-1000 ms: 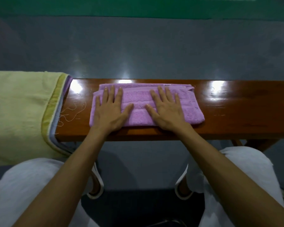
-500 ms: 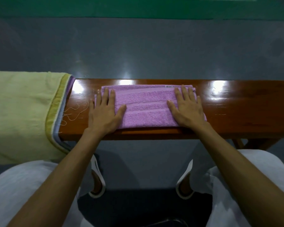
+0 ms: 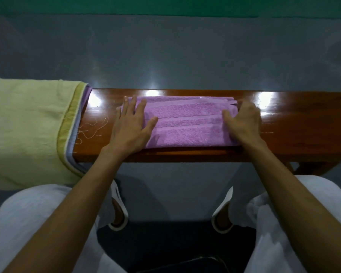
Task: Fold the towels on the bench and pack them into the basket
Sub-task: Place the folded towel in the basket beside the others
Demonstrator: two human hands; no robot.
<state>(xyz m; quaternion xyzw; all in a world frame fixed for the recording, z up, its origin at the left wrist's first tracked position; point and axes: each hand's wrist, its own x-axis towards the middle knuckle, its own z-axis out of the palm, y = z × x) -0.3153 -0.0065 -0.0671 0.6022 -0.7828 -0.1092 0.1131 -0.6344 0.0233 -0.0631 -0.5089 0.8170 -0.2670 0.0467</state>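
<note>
a shiny brown wooden bench (image 3: 303,125) runs left to right across a grey floor (image 3: 165,56), with a green strip (image 3: 165,4) along the far side.

on the middle of the bench lies a folded purple towel (image 3: 187,123), a flat oblong whose long axis follows the bench, its ends pointing left and right. woven bands run along its length. a small pale tag (image 3: 205,98) sits at its far edge, too small to read.

the left hand (image 3: 130,127) rests flat on the towel's left end, fingers straight and spread, some fingertips reaching past onto the wood. the right hand (image 3: 244,123) is at the right end, thumb lying on top and fingers bent down over the edge, gripping the layers there; it is a little blurred.

loose pale threads (image 3: 91,129) trail on the wood left of the towel. beyond them a yellow towel (image 3: 28,125) drapes over the bench's left end, with purple and pale edges showing under its hem.

below, knees in white trousers (image 3: 37,223) and white slippers (image 3: 119,213).
</note>
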